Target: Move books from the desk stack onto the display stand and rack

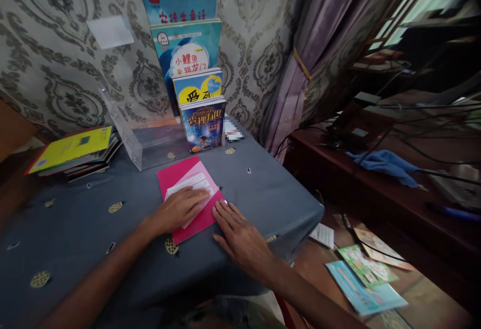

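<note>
A bright pink thin book [203, 221] lies at a slant on the blue tablecloth, with a paler pink panel on its cover. On that panel is a white cloth [188, 185], wrinkled and partly covered by my left hand [184, 206]. The fingers of that hand are together and bent a little over the cloth, pressing it to the cover. My right hand [236, 231] rests palm down at the book's right edge, fingers stretched and its fingertips touching the edge. Just beyond the book stands a clear acrylic rack [137, 156].
Upright books, a dark blue one [205, 126] in front, fill the rack's right side. A book pile topped with yellow [78, 148] sits at the table's left. Booklets [366, 289] lie on the floor; a brown desk [311, 161] with cables and a blue cloth [387, 163] stands right.
</note>
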Motion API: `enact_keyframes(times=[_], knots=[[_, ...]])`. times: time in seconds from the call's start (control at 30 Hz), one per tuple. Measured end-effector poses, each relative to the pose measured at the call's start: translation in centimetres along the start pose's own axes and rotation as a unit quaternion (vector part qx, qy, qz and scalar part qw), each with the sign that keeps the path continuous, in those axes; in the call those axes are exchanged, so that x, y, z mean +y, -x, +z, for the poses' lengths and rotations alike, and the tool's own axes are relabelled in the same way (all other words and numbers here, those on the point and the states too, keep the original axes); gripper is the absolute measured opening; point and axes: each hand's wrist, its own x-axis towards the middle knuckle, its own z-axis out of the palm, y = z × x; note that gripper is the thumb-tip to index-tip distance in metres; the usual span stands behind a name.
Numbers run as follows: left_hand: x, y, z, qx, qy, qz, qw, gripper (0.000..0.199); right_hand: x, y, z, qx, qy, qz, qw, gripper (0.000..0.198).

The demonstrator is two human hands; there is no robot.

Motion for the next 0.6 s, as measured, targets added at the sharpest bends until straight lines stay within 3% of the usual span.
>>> enact_keyframes(times=[0.17, 0.3, 0.43, 0.6], knots=[[-4.7, -4.9, -0.7, 0.03, -0.025, -0.096, 0.995, 0.042, 0.0, 0.1, -0.2, 0.0, 0.014, -0.004, 1.0, 0.05], [-6.8, -6.8, -1.4, 0.048, -0.026, -0.135, 0.989, 0.044, 0.0, 0.0, -0.2, 0.007, 0.016, -0.004, 1.0, 0.049], [-7.0, -6.8, -1.0, 0.05, -0.027, -0.131, 0.99, 0.044, -0.1, 0.0, -0.4, 0.006, 0.008, -0.003, 1.0, 0.049], [-5.3, -4.0, 1.2, 0.062, -0.026, -0.083, 0.994, 0.049, -0.8, 0.1, -0.8, -0.003, -0.009, 0.028, 1.0, 0.051]])
